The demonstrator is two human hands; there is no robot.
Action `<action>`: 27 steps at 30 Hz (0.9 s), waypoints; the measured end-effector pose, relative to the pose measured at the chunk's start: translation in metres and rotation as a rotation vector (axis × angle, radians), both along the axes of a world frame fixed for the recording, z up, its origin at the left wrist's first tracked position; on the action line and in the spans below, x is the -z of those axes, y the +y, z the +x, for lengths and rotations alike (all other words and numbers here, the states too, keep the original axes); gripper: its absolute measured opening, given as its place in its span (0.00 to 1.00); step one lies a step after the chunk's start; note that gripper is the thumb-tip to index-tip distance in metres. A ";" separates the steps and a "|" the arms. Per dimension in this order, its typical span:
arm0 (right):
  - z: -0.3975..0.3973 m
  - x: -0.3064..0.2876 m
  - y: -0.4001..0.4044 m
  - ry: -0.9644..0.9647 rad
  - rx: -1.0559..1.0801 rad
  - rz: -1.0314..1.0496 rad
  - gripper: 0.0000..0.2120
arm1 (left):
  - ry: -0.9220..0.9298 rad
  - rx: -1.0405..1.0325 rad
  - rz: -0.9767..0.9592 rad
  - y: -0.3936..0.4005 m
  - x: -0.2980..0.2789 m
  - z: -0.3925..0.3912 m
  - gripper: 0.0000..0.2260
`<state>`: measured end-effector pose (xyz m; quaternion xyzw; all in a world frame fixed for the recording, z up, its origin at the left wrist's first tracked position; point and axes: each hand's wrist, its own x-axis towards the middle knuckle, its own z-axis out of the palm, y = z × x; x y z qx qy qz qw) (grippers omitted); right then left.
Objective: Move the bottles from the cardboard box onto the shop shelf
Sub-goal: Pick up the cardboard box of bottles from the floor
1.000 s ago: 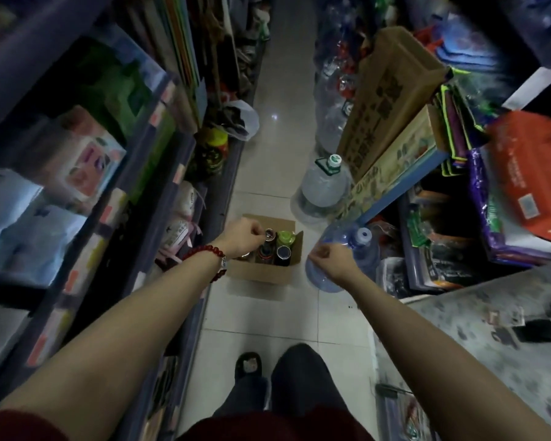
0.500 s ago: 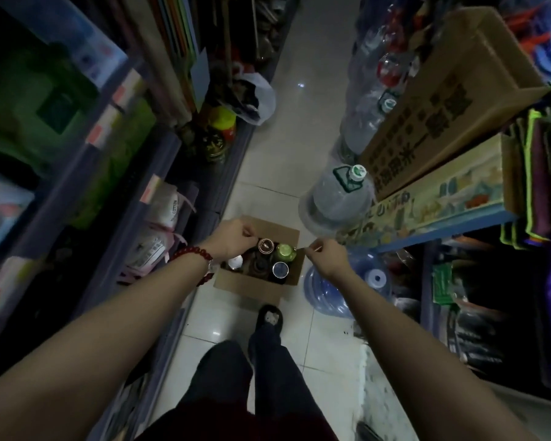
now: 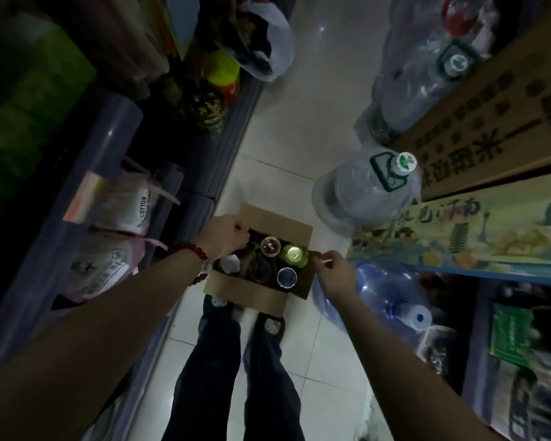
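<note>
Fingers of the left hand (image 3: 225, 238) were curled over the left rim of the small open brown cardboard box (image 3: 247, 289), gripping its edge; a red beaded bracelet (image 3: 193, 253) circled that wrist. Opposite, the right hand (image 3: 334, 275) pinched the box's right flap between thumb and fingertips. The box sat on the pale tiled floor (image 3: 306, 122) of a narrow aisle, just ahead of the person's two dark shoes (image 3: 218, 305). Inside it stood several bottles, seen from above: one with a brown ringed cap (image 3: 270, 246), one with a lime-green cap (image 3: 295, 254), one with a dark blue cap (image 3: 287, 277), and one with a white top (image 3: 230, 265) close beside the left wrist. Between them lay a dark round shape too dim to make out. To the left ran the blue shop shelf (image 3: 109, 144), holding white packets marked COTTON (image 3: 131, 208). To the right, a large clear water jug with a green handle (image 3: 369, 189) stood on the floor near the box, and a blue water jug (image 3: 392, 294) lay on its side just beside the right hand.
</note>
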<state>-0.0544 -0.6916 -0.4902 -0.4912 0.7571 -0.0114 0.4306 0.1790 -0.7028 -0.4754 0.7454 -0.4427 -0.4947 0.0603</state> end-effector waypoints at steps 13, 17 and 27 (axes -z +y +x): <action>-0.025 0.237 0.015 0.057 0.222 -0.149 0.36 | -0.016 -0.025 -0.075 0.021 0.236 0.065 0.36; -0.039 0.284 0.027 0.018 0.362 -0.212 0.35 | -0.030 -0.135 -0.134 0.029 0.279 0.058 0.40; -0.050 0.325 0.050 -0.050 0.434 -0.159 0.37 | 0.016 -0.328 -0.171 0.048 0.315 0.051 0.37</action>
